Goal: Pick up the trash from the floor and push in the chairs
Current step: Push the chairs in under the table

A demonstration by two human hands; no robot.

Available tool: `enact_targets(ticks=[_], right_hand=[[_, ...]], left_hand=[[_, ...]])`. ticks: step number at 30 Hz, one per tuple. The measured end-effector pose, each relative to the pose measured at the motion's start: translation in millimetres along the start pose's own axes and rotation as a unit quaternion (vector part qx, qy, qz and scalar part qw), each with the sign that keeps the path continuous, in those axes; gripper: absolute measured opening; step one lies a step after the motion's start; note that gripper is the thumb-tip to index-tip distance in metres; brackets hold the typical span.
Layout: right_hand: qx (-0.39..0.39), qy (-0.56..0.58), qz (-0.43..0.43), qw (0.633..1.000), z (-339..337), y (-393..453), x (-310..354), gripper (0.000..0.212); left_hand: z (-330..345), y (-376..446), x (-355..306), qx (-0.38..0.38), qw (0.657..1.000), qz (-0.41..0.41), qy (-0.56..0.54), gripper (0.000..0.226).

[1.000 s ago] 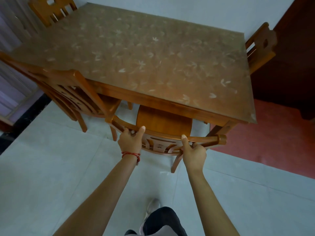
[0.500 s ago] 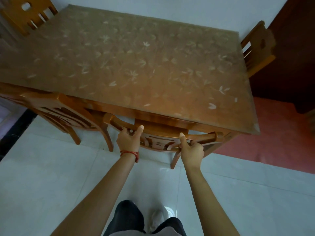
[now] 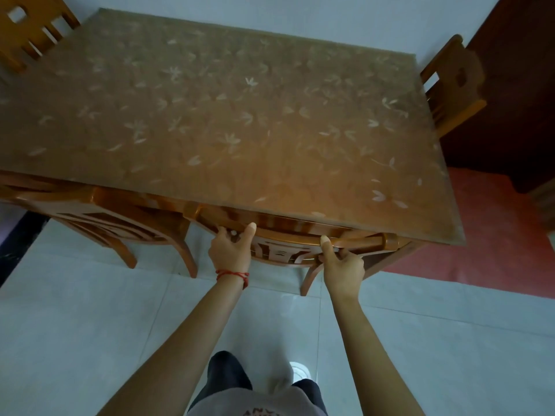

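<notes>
Here: left hand [image 3: 229,252], red thread at wrist, and right hand [image 3: 342,267], both curled around the top rail of the chair [image 3: 300,237], thumbs up on the rail. Chair back tucked against the near edge of the surface [image 3: 240,130] just ahead. Second chair [image 3: 114,223] left of the hands; third chair [image 3: 450,85] far right. Pale tiled floor [image 3: 90,325] below.

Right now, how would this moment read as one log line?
step: pushing chair in | left hand: grips chair top rail | right hand: grips same rail | chair: against table edge
</notes>
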State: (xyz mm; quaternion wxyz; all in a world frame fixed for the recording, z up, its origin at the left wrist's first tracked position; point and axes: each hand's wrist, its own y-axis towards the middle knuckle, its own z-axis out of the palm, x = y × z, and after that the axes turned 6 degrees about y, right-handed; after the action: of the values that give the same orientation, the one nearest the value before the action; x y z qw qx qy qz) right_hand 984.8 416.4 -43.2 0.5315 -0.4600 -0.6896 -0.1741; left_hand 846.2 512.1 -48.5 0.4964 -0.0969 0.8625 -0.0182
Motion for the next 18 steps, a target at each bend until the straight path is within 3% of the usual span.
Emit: enact_targets(ticks=[11, 18], right_hand=[[-0.008, 0.008, 0.025, 1.0, 0.1, -3.7, 4.4, 0.051], [0.002, -0.002, 0.023, 1.0, -0.3, -12.5, 7.5, 0.044]], left_hand=[[-1.8, -2.7, -2.0, 0.006, 1.0, 0.001, 0.009, 0.039], [-7.9, -3.3, -2.5, 0.065, 0.997, -0.026, 0.033, 0.048]])
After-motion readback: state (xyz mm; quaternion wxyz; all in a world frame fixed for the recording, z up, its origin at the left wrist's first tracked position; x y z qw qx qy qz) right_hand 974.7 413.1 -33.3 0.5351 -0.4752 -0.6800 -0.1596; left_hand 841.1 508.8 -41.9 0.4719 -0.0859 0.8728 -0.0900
